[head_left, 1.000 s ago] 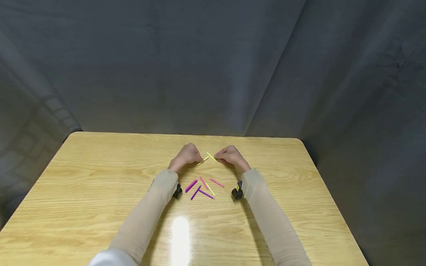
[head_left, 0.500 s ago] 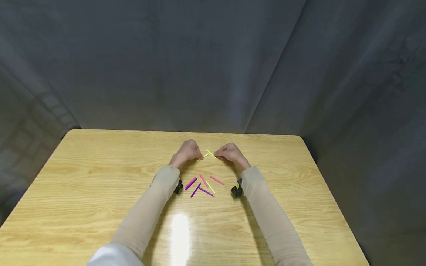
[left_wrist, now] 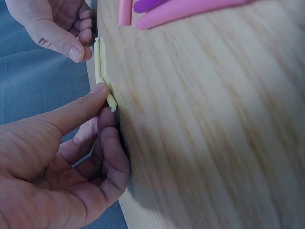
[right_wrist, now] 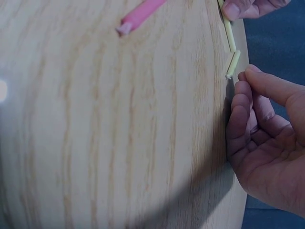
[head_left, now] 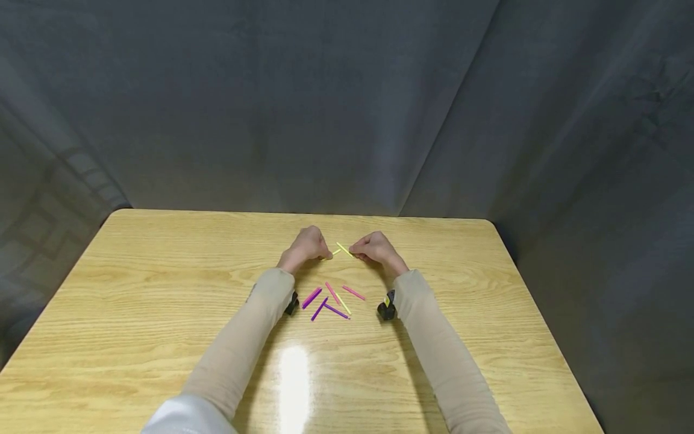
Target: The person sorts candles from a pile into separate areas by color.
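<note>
In the head view my left hand [head_left: 310,245] pinches the near left end of a slim yellow stick [head_left: 336,252] between thumb and index finger. That stick's far end points at a second yellow stick [head_left: 344,249], which slants the other way, and the two form a peak. My right hand [head_left: 376,249] is at the second stick's lower right end. In the right wrist view the right thumb and fingers [right_wrist: 259,114] are loosely curled, a small gap from that yellow stick's end [right_wrist: 233,63]. The left wrist view shows the left fingertip on its yellow stick [left_wrist: 111,101].
Nearer me on the wooden table [head_left: 162,313] lie several loose sticks: purple ones [head_left: 336,311], pink ones [head_left: 354,293] and another yellow stick [head_left: 344,305]. Dark curtains [head_left: 282,120] hang behind the table's far edge and beside it.
The left hand's yellow stick has shifted slightly closer to the second one. Both hands otherwise hold nearly the same place; the whole head view has shifted a little. The loose sticks lie as before.
</note>
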Action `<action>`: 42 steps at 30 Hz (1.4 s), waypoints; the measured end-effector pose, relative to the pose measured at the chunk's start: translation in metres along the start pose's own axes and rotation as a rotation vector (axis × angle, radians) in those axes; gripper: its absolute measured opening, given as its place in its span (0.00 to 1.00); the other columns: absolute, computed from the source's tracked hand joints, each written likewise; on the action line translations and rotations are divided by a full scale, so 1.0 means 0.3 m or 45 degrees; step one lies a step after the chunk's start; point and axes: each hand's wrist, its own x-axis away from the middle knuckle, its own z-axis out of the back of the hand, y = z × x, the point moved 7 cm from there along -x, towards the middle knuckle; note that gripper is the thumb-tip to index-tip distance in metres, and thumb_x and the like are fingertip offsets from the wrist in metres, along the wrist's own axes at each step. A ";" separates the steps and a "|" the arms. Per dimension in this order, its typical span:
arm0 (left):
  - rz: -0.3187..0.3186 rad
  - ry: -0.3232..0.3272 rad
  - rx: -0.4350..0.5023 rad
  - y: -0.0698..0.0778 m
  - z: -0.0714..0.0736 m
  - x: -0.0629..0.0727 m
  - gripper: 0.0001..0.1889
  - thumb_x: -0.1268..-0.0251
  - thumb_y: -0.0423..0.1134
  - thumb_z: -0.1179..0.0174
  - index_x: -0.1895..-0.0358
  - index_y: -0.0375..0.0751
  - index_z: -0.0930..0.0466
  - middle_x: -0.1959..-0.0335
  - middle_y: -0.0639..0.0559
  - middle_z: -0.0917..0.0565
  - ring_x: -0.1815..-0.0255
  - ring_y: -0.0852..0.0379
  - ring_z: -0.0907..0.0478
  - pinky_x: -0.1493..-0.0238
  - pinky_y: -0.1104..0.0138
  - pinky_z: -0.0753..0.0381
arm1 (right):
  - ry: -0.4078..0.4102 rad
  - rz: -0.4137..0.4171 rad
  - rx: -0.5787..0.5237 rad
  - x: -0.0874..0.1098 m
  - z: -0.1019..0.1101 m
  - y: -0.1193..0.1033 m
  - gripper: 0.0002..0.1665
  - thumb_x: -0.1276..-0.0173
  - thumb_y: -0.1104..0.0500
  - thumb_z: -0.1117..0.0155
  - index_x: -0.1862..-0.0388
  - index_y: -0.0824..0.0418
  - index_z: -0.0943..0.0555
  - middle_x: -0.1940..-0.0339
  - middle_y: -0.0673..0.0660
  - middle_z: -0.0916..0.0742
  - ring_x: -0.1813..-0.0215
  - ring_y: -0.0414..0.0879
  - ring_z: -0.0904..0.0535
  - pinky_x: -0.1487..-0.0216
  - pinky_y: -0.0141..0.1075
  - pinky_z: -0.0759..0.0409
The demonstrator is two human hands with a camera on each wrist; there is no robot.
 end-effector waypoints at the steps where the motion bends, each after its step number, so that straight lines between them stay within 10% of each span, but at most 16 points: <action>1: -0.002 0.004 -0.005 0.000 0.000 0.000 0.11 0.49 0.34 0.27 0.83 0.35 0.17 0.88 0.52 0.23 0.87 0.61 0.37 0.84 0.71 0.38 | 0.001 0.000 0.001 0.000 -0.001 -0.001 0.09 0.38 0.63 0.31 0.65 0.71 0.14 0.81 0.52 0.16 0.81 0.37 0.28 0.78 0.27 0.29; 42: 0.023 0.036 0.055 0.010 -0.005 0.007 0.13 0.48 0.34 0.28 0.83 0.31 0.19 0.92 0.54 0.31 0.89 0.62 0.41 0.86 0.71 0.40 | 0.012 0.001 0.037 0.011 0.013 0.007 0.10 0.37 0.62 0.31 0.64 0.71 0.14 0.79 0.53 0.16 0.78 0.38 0.27 0.74 0.28 0.28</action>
